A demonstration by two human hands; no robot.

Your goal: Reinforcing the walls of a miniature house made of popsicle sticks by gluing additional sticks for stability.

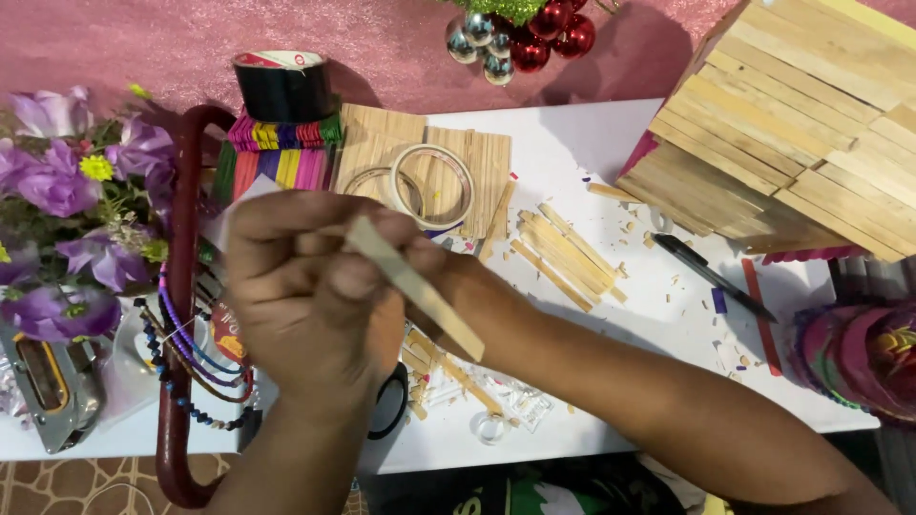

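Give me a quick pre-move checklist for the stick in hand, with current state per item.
1. Wooden stick pinched between both hands: ok.
2. Left hand grip point visible: cannot tell, blurred.
3. Right hand fingers visible: not ok, mostly hidden behind the left hand.
4. Spare loose sticks on the white board: ok.
5. Tape ring lying flat on the stick panel: ok.
6. Black pen apart from the hands: ok.

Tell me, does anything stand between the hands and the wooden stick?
Nothing visible does. The wooden stick is already in the hands: the left hand is closed around its upper end, and the right hand meets it from the other side.
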